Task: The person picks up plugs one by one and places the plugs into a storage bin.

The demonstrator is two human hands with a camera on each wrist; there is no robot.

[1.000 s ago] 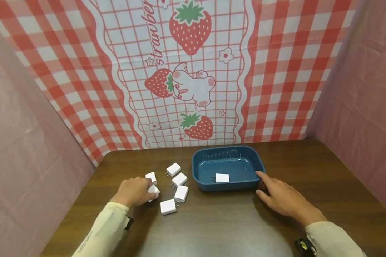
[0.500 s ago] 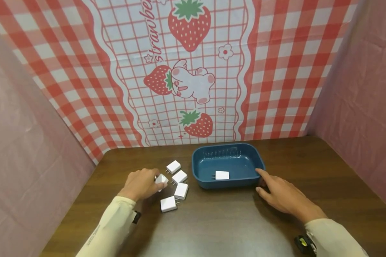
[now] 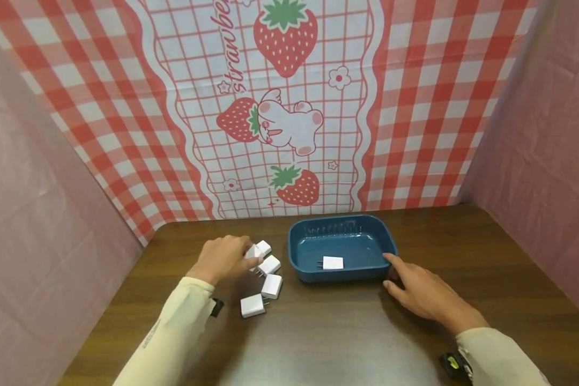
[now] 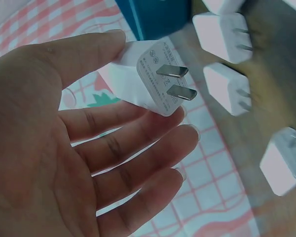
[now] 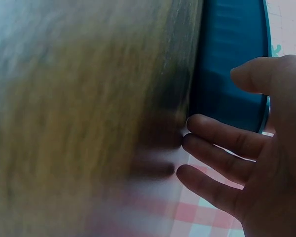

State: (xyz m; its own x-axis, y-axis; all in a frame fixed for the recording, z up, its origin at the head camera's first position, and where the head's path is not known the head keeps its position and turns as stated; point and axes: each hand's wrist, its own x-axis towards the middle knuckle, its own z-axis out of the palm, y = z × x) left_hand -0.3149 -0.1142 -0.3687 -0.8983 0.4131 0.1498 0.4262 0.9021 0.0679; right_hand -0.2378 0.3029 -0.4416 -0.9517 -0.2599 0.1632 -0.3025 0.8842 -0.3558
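Plainly the largest thing is the backdrop (image 3: 294,134), a red-and-white checked cloth with printed strawberries, flanked by creased pink drapes (image 3: 535,161). Its lower edge meets the back edge of the wooden table (image 3: 328,343), whose far corners are rounded; a broad stretch of brown, grained, glossy wood opens between the forearms, and more runs right of the tray to the pink side. Pale sleeves (image 3: 173,327) cover both arms. The blue tray (image 3: 340,277), smooth and shiny with rounded corners and a thin rim, sits near the back edge, a narrow strip of wood parting it from the loose chargers. The right hand (image 3: 424,292) rests at its near right corner, fingers loosely extended, one of them touching the rim. The left hand (image 3: 224,259) pinches a white charger (image 4: 138,74) between thumb and fingertips, its other fingers spread and slightly bent. This piece hangs left of the tray by the farthest of four loose chargers (image 3: 272,287); whether they touch cannot be told. One more charger (image 3: 333,263) lies inside the tray. All are boxy white plastic. Smallest are the flat metal prongs (image 4: 181,93), paired on the held charger's printed face.
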